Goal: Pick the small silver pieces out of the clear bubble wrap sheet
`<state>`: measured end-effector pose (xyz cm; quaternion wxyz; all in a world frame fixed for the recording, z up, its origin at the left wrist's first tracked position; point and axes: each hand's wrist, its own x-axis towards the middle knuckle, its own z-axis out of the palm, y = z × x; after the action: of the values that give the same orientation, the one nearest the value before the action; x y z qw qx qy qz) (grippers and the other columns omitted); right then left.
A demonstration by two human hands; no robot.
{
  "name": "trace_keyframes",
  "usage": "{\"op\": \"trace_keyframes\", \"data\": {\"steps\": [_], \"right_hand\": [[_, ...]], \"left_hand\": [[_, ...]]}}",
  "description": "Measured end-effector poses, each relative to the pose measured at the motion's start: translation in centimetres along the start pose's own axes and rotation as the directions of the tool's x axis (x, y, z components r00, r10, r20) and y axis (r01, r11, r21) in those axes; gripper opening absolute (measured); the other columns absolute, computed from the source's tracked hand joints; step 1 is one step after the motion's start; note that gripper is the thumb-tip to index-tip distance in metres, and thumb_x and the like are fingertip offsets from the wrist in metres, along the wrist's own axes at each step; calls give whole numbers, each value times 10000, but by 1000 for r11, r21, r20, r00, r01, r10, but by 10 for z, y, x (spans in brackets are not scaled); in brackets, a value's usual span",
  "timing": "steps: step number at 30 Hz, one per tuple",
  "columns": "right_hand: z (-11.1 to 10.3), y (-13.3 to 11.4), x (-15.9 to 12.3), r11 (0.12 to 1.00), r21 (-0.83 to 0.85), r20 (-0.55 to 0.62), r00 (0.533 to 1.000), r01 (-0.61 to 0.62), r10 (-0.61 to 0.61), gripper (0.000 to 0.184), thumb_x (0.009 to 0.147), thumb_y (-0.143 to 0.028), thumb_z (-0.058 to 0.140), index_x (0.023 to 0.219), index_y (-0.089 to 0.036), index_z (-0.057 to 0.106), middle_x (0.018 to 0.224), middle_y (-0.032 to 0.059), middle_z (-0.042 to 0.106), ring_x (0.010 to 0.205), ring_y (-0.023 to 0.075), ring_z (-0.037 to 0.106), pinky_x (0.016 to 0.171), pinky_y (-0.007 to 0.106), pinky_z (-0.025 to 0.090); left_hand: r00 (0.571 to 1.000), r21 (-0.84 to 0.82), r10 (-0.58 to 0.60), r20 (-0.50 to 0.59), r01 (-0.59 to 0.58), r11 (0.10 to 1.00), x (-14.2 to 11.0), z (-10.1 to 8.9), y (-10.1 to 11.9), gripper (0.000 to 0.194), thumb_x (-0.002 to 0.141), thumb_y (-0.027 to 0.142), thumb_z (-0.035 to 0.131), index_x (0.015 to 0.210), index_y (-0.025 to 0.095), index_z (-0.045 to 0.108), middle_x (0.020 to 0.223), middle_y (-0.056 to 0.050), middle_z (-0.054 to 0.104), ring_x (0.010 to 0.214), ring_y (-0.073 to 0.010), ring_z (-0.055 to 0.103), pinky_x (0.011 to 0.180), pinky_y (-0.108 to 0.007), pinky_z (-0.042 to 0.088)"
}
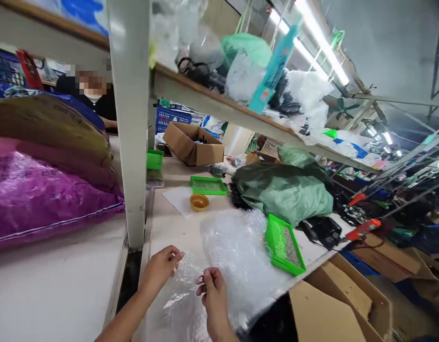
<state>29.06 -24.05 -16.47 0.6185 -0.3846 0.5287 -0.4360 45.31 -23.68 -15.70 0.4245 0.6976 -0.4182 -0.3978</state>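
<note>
Between my two hands a clear plastic bag [186, 294] hangs over the near edge of the table. The fingers of my left hand [164, 263] are pinched on its upper left edge. My right hand [213, 289] grips the same bag at its upper right, fingertips closed together. Just right of my hands lies a pile of clear plastic bags [237, 251], flat and wrinkled. A green tray [276, 240] of small metal-looking pieces sits tilted against the pile's right side. Beyond the bags stands a small amber bowl [199, 203].
Farther back are another green tray [208, 185], an open cardboard box [194, 145] and a big green sack [283, 190]. A metal post [132, 123] rises at left beside purple sacks [44, 199]. Open cartons [329, 304] stand lower right. Overhead runs a loaded shelf [219, 102]. A person sits behind.
</note>
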Motion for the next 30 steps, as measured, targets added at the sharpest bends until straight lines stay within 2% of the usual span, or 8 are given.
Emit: {"op": "trace_keyframes", "data": {"steps": [4,7,13,18,21,23,26,30], "right_hand": [[31,55,64,998,2,-28,998,60,-60,629,524,-789,624,659,-195,468,474,-37,525,344,74,419,357,193,316],[44,73,85,996,1,-24,996,86,-86,577,647,-760,581,717,-193,504,524,-18,562,358,72,418,353,193,335],[47,68,88,983,173,-89,993,-64,80,531,646,-719,625,707,-210,488,508,-14,575,334,64,357,327,182,258],[34,62,81,950,216,-38,970,-225,239,531,606,-670,676,719,-213,428,529,-21,589,305,45,341,344,174,162],[31,55,72,970,64,-15,971,-236,237,434,756,-613,544,901,-218,439,583,-11,610,303,58,331,348,184,146],[30,45,69,979,-189,7,997,-80,83,354,864,-477,431,1105,-218,427,646,4,613,375,106,430,378,217,281],[29,24,74,719,-602,256,937,348,-239,439,826,-207,437,1262,-254,424,911,70,618,705,209,616,633,340,489],[35,4,91,256,-739,599,782,622,-171,673,687,-37,499,1324,-243,432,1091,116,571,851,261,626,704,377,521]], "left_hand": [[998,187,56,-14,-52,981,78,-7,-33,177,740,377,549,685,214,590,637,-6,625,615,-183,548,564,-258,295],[998,238,54,22,-58,969,109,-5,-40,183,765,390,528,729,228,602,675,9,641,662,-178,567,587,-247,320],[988,214,-66,141,35,976,124,-3,-46,311,745,506,486,673,213,560,530,45,554,440,-137,473,446,-232,347],[995,335,-11,101,-24,942,118,-8,-42,306,797,497,471,721,232,607,617,33,625,573,-160,555,528,-234,387],[991,439,69,112,-111,892,126,-10,-34,261,835,446,467,760,247,618,696,29,662,661,-172,594,615,-248,409],[985,483,127,120,-170,859,136,-11,-29,209,847,398,487,800,252,629,803,14,676,770,-189,610,695,-269,412],[958,529,244,153,-288,798,151,-11,-25,169,848,350,526,878,240,652,951,-25,669,952,-223,582,832,-315,407],[923,556,335,192,-383,738,153,-11,-28,311,893,332,486,1129,179,618,1220,-104,615,1161,-252,507,1011,-400,353]]}}
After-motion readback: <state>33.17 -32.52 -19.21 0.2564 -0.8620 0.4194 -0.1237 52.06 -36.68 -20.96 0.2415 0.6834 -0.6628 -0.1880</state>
